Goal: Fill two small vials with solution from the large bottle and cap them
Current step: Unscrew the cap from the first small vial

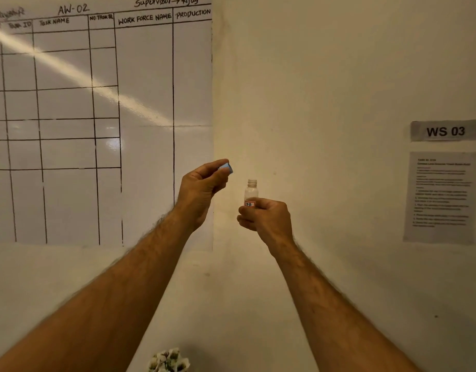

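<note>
White petals of a small flower bunch (169,360) sit nearest you, at the bottom edge between your forearms. Both arms reach forward and up, away from you.

Your right hand (266,218) curls its fingers around the lower half of a small clear vial (251,193), holding it upright. Its threaded mouth is open, with no cap on it. A small label with a red border, marked in handwriting, shows just above your fingers. Whether any solution is inside cannot be told; the plastic looks pale and see-through.

Your left hand (202,187) is raised slightly higher and to the left of the vial, pinching a blue cap (226,167) between thumb and fingertips. The cap is near the vial mouth but apart from it.

Farther off, a whiteboard (97,116) with a hand-drawn grid covers the wall on the left. On the far right wall hang a sign (446,131) reading "WS 03" and a printed sheet (442,197) below it.

Neither the large bottle nor a second vial is in view. Judging from this, the vial is either freshly uncapped for filling or about to be capped; at least one capping remains.
</note>
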